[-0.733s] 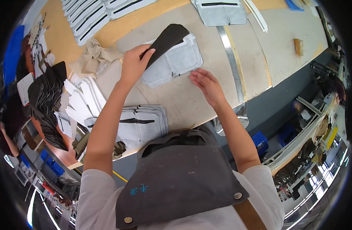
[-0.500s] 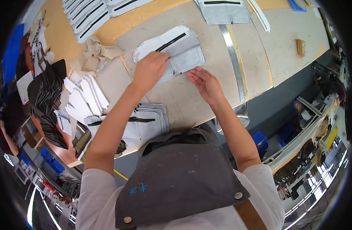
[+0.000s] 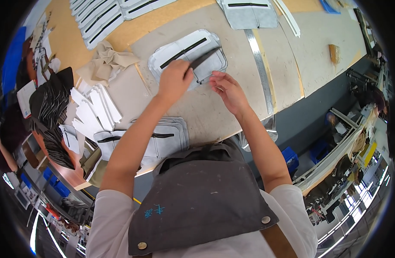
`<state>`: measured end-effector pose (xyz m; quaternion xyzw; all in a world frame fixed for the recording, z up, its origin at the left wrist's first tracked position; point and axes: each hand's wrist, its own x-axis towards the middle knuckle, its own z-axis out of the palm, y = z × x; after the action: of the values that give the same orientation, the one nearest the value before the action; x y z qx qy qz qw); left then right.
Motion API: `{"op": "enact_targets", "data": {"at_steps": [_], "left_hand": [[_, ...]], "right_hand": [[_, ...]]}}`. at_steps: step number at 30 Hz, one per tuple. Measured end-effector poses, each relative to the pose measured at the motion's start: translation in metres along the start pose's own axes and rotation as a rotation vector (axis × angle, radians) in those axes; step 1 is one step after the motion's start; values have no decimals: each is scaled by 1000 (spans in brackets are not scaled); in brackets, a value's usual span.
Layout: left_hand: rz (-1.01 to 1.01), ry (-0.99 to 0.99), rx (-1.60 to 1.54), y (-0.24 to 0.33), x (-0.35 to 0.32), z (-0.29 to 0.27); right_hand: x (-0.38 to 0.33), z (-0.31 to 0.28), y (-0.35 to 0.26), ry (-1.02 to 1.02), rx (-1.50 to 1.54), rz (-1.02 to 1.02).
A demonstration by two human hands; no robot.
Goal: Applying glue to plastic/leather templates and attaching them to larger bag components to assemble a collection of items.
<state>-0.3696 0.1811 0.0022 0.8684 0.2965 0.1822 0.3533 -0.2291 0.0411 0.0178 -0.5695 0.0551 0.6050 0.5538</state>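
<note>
Two bare hands over one pale grey fabric panel [image 3: 180,51] with a black slot, lying flat on the worktable [image 3: 214,112], centre-far. Left hand [image 3: 175,79] is closed, pinching the near end of one dark strip [image 3: 204,58] that lies diagonally across the panel. Right hand [image 3: 227,88] sits just right of it, fingers loosely spread and resting at the panel's near edge, holding nothing. Near left, under the left forearm: one stack of grey slotted panels [image 3: 163,137], count in the stack unclear. Far left: a fanned row of white slotted pieces [image 3: 98,19], roughly five visible. Far centre: one more grey panel [image 3: 249,8]. One crumpled beige cloth [image 3: 107,62] left of the work. One fan of white pieces [image 3: 96,107] and one pile of black pieces [image 3: 49,101] at the left edge. One long metal ruler [image 3: 260,69] runs near-to-far on the right. Surface is grey board over tan wood. Right and near: workshop floor, one blue crate [image 3: 290,157].
</note>
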Motion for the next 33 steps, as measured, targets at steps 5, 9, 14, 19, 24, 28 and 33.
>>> {"op": "enact_targets", "data": {"at_steps": [5, 9, 14, 19, 24, 28, 33], "left_hand": [[-309, -75, -245, -3, 17, -42], [-294, -61, -294, -4, 16, -46], [-44, -176, -68, 2, -1, -38], [-36, 145, 308, -31, -3, -25], [-152, -59, 386, -46, 7, -23], [-378, -325, 371, -32, 35, -34], [-354, -395, 353, -39, 39, -36]], "right_hand": [[10, -14, 5, 88, -126, -95], [18, -20, 8, 248, -303, -283], [47, -32, -5, 393, -597, -497], [52, -7, -21, 367, -928, -608], [59, 10, -23, 319, -1116, -578], [61, 15, -37, 352, -858, -346], [57, 7, -57, -46, -443, 27]]}}
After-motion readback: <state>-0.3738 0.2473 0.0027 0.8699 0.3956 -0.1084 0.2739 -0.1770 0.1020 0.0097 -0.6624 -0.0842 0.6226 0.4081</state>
